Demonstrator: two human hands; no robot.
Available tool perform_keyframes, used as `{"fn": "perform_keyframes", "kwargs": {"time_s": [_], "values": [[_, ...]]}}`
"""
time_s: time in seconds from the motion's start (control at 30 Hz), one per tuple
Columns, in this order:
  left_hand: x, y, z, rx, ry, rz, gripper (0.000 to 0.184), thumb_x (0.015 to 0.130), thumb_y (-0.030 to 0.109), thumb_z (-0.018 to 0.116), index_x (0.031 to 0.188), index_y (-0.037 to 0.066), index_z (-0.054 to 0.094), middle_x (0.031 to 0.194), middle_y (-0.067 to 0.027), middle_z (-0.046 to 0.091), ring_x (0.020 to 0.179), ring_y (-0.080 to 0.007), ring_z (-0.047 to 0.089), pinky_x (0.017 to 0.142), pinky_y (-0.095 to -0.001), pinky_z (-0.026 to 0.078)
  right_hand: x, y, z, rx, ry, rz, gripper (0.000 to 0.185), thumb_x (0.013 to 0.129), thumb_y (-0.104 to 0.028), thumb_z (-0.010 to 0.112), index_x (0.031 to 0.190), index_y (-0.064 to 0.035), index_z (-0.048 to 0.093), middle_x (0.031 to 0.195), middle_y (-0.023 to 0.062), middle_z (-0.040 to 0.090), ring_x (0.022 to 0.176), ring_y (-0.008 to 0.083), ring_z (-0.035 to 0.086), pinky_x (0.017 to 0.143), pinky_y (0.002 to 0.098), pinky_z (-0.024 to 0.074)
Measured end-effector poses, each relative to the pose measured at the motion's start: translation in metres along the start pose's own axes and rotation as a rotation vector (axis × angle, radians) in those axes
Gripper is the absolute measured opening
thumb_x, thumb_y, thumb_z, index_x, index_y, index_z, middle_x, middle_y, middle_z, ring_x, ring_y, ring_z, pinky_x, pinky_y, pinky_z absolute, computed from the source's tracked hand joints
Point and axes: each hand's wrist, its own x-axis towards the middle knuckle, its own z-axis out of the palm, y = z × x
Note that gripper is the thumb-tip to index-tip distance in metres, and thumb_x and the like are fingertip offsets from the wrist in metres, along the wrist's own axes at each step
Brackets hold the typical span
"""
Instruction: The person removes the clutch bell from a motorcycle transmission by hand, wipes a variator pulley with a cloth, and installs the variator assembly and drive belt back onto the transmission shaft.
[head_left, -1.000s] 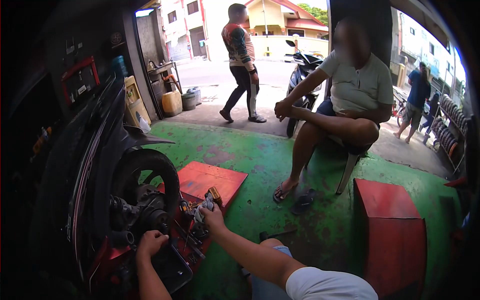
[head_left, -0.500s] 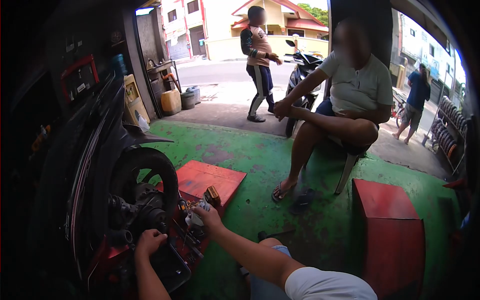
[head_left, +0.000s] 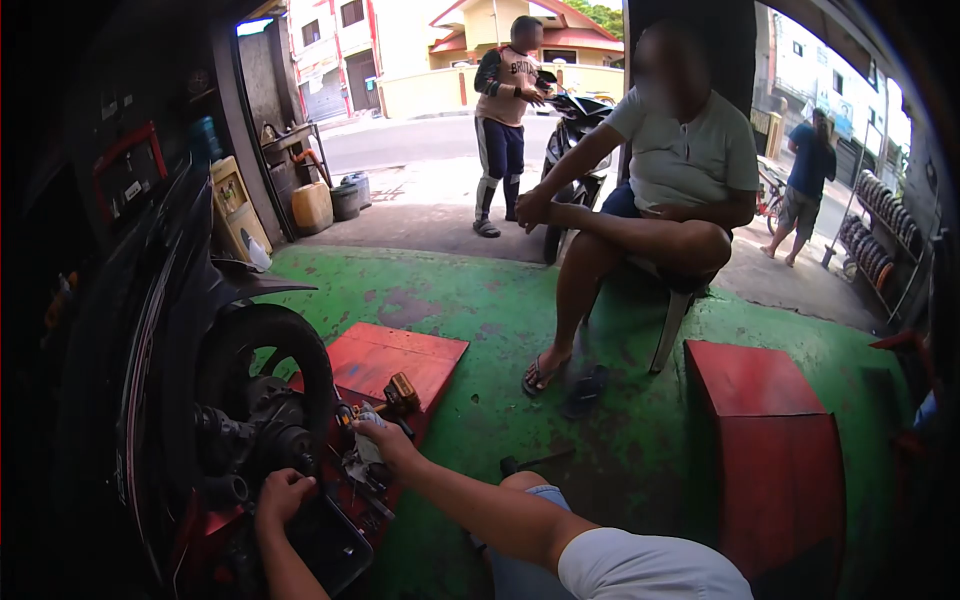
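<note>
My left hand (head_left: pixel 286 496) is closed, fingertips together, beside the dark hub and engine case (head_left: pixel 285 440) of a scooter. What it pinches, if anything, is too small to make out. My right hand (head_left: pixel 388 442) reaches across the red platform and is closed around something pale that I cannot identify. Just past it lies a yellow-and-black power drill (head_left: pixel 402 393). Loose tools (head_left: pixel 365 475) and a whitish crumpled piece lie below that hand. The scooter's rear wheel (head_left: pixel 318 350) stands behind the hub. A black tray (head_left: pixel 345 550) sits below my left hand.
A red ramp board (head_left: pixel 405 355) extends beyond the tools, and a red box-like ramp (head_left: pixel 770 440) stands at right. A seated person (head_left: pixel 680 160) faces the green floor (head_left: pixel 450 290). Outside, another person (head_left: pixel 505 120) stands by a parked scooter (head_left: pixel 580 140); tyres (head_left: pixel 870 240) hang on a rack.
My view has swung slightly right, so the scene sits further left. Both hands stay at about the same places. The person outside has turned and stands closer to the parked scooter.
</note>
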Motion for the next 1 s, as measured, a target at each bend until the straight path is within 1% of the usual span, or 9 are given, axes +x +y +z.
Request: {"fn": "perform_keyframes", "kwargs": {"time_s": [0.13, 0.3, 0.43, 0.53, 0.77, 0.83, 0.87, 0.93, 1.0], "values": [[-0.002, 0.003, -0.001, -0.017, -0.005, 0.007, 0.03, 0.08, 0.027, 0.073, 0.087, -0.003, 0.071, 0.073, -0.0141, 0.068, 0.069, -0.0186, 0.065, 0.069, -0.0342, 0.05, -0.003, -0.004, 0.002, 0.001, 0.022, 0.031, 0.021, 0.09, -0.027, 0.067, 0.092, -0.0065, 0.06, 0.073, 0.0026, 0.061, 0.058, 0.0151, 0.061, 0.053, 0.0306, 0.048], [0.0, -0.001, 0.0, -0.014, -0.009, 0.001, 0.03, 0.08, 0.027, 0.073, 0.087, -0.003, 0.071, 0.072, -0.014, 0.068, 0.069, -0.0186, 0.065, 0.069, -0.0343, 0.05, 0.0, -0.001, -0.001, 0.01, 0.002, 0.02, 0.021, 0.089, -0.025, 0.067, 0.092, -0.006, 0.061, 0.073, 0.0028, 0.061, 0.059, 0.0153, 0.062, 0.054, 0.0304, 0.0486], [0.002, -0.004, 0.002, -0.001, -0.001, 0.01, 0.031, 0.08, 0.027, 0.073, 0.086, -0.003, 0.071, 0.072, -0.014, 0.068, 0.068, -0.0181, 0.065, 0.068, -0.0342, 0.05, -0.014, -0.015, 0.009, -0.002, 0.016, 0.042, 0.021, 0.089, -0.025, 0.068, 0.092, -0.0056, 0.061, 0.073, 0.0029, 0.061, 0.06, 0.015, 0.062, 0.054, 0.0303, 0.0487], [0.001, -0.003, 0.001, -0.014, 0.011, 0.037, 0.031, 0.08, 0.027, 0.073, 0.086, -0.003, 0.071, 0.072, -0.0143, 0.068, 0.069, -0.018, 0.065, 0.068, -0.0342, 0.05, -0.019, -0.018, 0.013, -0.093, 0.056, 0.063, 0.029, 0.087, -0.038, 0.067, 0.097, -0.0109, 0.062, 0.074, -0.0017, 0.059, 0.061, 0.0105, 0.058, 0.052, 0.031, 0.0449], [0.006, -0.002, 0.003, -0.028, 0.008, 0.031, 0.029, 0.08, 0.026, 0.074, 0.086, -0.003, 0.071, 0.074, -0.0141, 0.069, 0.07, -0.0187, 0.066, 0.069, -0.0345, 0.051, -0.009, -0.013, 0.005, -0.099, 0.04, 0.079, 0.03, 0.087, -0.039, 0.067, 0.098, -0.0116, 0.062, 0.075, -0.0016, 0.06, 0.062, 0.011, 0.059, 0.052, 0.0298, 0.0445], [-0.006, -0.016, -0.001, -0.007, -0.002, 0.004, 0.029, 0.08, 0.025, 0.074, 0.086, -0.003, 0.072, 0.075, -0.014, 0.07, 0.07, -0.0189, 0.067, 0.069, -0.0345, 0.051, -0.013, 0.007, 0.007, -0.076, 0.03, 0.112, 0.029, 0.087, -0.038, 0.067, 0.098, -0.0115, 0.062, 0.075, -0.0014, 0.06, 0.063, 0.011, 0.059, 0.052, 0.0299, 0.0447], [-0.009, -0.022, 0.0, 0.007, -0.012, -0.006, 0.029, 0.08, 0.025, 0.074, 0.086, -0.003, 0.072, 0.075, -0.0137, 0.07, 0.07, -0.0186, 0.067, 0.069, -0.0344, 0.051, -0.015, 0.015, 0.005, -0.058, 0.033, 0.098, 0.029, 0.087, -0.038, 0.067, 0.098, -0.0114, 0.062, 0.075, -0.0012, 0.061, 0.063, 0.011, 0.059, 0.052, 0.03, 0.0449], [0.006, -0.014, 0.005, -0.004, 0.017, 0.018, 0.029, 0.08, 0.025, 0.074, 0.087, -0.003, 0.072, 0.075, -0.0131, 0.07, 0.07, -0.0181, 0.066, 0.069, -0.0342, 0.051, -0.003, -0.002, 0.002, -0.073, 0.011, 0.02, 0.028, 0.088, -0.037, 0.067, 0.099, -0.0112, 0.063, 0.075, -0.0006, 0.061, 0.063, 0.011, 0.059, 0.052, 0.0303, 0.0452], [0.01, -0.012, 0.005, -0.013, 0.039, 0.038, 0.029, 0.08, 0.025, 0.074, 0.087, -0.002, 0.072, 0.075, -0.0131, 0.07, 0.07, -0.018, 0.066, 0.069, -0.0341, 0.051, 0.001, -0.01, 0.003, -0.074, -0.007, 0.006, 0.028, 0.088, -0.036, 0.067, 0.099, -0.011, 0.063, 0.075, -0.0004, 0.062, 0.062, 0.011, 0.06, 0.052, 0.0303, 0.0453]]}}
